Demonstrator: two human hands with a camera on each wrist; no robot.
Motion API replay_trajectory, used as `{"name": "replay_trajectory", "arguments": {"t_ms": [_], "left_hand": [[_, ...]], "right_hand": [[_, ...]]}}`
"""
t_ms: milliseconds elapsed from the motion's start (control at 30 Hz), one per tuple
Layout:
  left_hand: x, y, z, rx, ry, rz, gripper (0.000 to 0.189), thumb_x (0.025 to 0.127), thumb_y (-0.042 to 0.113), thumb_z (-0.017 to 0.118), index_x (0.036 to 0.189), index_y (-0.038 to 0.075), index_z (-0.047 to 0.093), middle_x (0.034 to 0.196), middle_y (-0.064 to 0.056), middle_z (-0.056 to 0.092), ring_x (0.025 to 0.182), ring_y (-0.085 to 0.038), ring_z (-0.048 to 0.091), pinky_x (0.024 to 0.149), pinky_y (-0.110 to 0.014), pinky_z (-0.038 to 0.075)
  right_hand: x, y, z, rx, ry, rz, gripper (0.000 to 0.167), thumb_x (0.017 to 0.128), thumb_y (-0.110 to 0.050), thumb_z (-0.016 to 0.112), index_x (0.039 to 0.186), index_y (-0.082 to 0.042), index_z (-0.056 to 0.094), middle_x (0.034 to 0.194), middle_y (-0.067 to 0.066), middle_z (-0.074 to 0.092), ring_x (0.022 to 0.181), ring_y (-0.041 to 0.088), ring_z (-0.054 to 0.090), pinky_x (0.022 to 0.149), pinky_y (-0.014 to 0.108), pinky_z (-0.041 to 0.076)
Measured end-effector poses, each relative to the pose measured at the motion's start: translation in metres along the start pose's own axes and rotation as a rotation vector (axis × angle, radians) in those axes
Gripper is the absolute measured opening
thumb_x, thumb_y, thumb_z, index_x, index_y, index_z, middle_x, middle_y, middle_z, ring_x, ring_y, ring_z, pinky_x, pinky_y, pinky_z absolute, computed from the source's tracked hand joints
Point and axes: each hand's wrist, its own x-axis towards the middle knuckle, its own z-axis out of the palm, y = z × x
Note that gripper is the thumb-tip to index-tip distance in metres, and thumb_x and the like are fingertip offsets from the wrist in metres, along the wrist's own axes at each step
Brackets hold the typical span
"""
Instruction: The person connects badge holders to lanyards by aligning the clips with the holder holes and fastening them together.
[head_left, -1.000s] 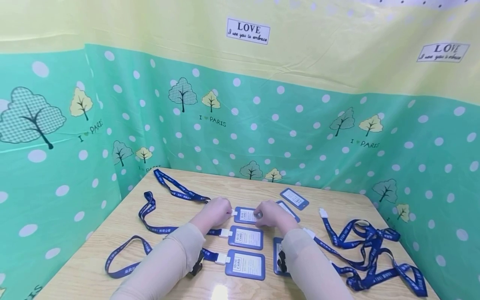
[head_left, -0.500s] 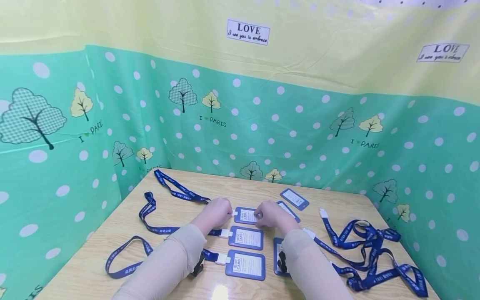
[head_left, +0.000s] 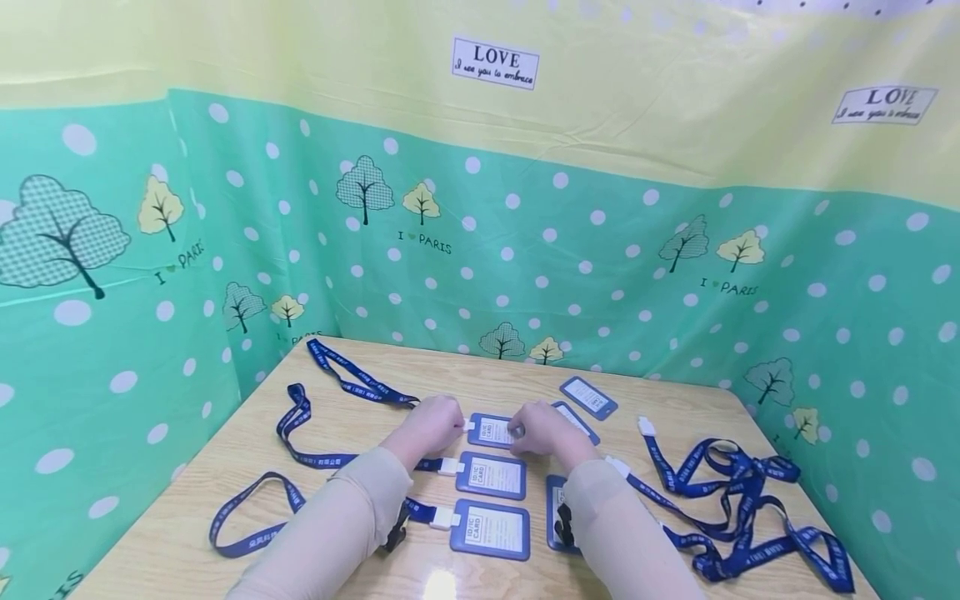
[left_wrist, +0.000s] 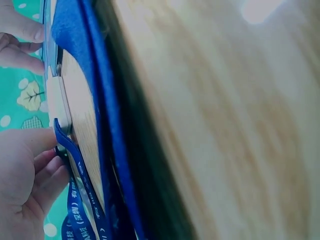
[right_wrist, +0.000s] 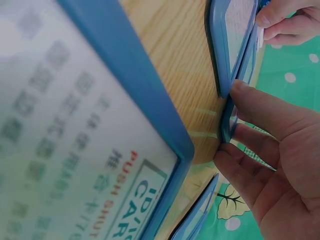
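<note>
The farthest blue ID card holder [head_left: 492, 429] of a column of three lies flat on the table between my hands. My left hand [head_left: 431, 423] pinches the lanyard end by the white clip [left_wrist: 59, 100] at the holder's left side. From there its dark blue lanyard [head_left: 360, 385] runs to the back left. On the other side, my right hand [head_left: 546, 428] pinches the holder's right end between thumb and fingers [right_wrist: 250, 145]. Nearer me lie two more card holders, the middle one [head_left: 491, 475] and the front one [head_left: 490, 530], each joined to a lanyard by a white clip.
Right of the column lie loose card holders, one at the back [head_left: 588, 398], one partly behind my right hand [head_left: 577, 422], one partly under my right forearm [head_left: 557, 512]. Tangled blue lanyards [head_left: 742, 500] cover the table's right side. A polka-dot curtain [head_left: 570, 275] encloses the table.
</note>
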Motion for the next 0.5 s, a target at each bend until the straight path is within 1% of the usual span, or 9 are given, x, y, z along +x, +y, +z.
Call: {"name": "replay_trajectory", "arguments": {"t_ms": [100,200,333,433,500], "left_hand": [[-0.0001,-0.0002,-0.0019,-0.01,-0.006,0.007,0.011,0.094,0.015,0.072,0.085,0.015,0.08,0.088,0.001,0.07,0.079,-0.014,0.063,0.083,-0.034,0.057],[-0.0002,-0.0011,-0.0029,-0.01,0.002,0.038,0.008,0.093,0.013,0.073,0.086,0.013,0.079,0.092,-0.001,0.072,0.085,-0.017,0.067,0.084,-0.035,0.058],[-0.0013,-0.0032,-0.0034,-0.011,0.018,0.079,0.005,0.092,0.011,0.074,0.09,0.012,0.079,0.095,-0.003,0.073,0.092,-0.021,0.07,0.086,-0.035,0.058],[-0.0016,-0.0046,-0.0025,-0.01,0.022,0.091,0.005,0.092,0.012,0.075,0.093,0.012,0.08,0.097,-0.003,0.073,0.094,-0.021,0.07,0.087,-0.036,0.058],[-0.0013,-0.0056,-0.0015,-0.001,0.02,0.089,0.005,0.092,0.013,0.075,0.093,0.013,0.08,0.097,-0.003,0.073,0.094,-0.021,0.07,0.087,-0.035,0.058]], "right_hand": [[-0.0006,-0.0006,-0.0003,-0.011,0.0,-0.004,0.039,0.084,-0.022,0.085,0.12,-0.012,0.075,0.112,0.005,0.071,0.076,0.013,0.06,0.072,0.031,0.052],[-0.0006,-0.0006,-0.0003,-0.02,-0.005,-0.011,0.039,0.085,-0.022,0.085,0.121,-0.012,0.075,0.112,0.005,0.072,0.076,0.013,0.06,0.072,0.031,0.052],[0.0,-0.0007,0.0001,-0.017,-0.013,-0.015,0.039,0.085,-0.022,0.084,0.122,-0.011,0.075,0.106,0.004,0.071,0.071,0.013,0.06,0.069,0.03,0.052],[-0.0002,-0.0005,0.0003,-0.013,-0.013,-0.012,0.04,0.084,-0.021,0.084,0.122,-0.011,0.075,0.1,0.003,0.071,0.069,0.013,0.06,0.067,0.029,0.052],[-0.0007,-0.0009,0.0,-0.016,-0.009,-0.01,0.04,0.084,-0.022,0.085,0.122,-0.011,0.075,0.1,0.002,0.07,0.069,0.012,0.059,0.066,0.029,0.052]]}}
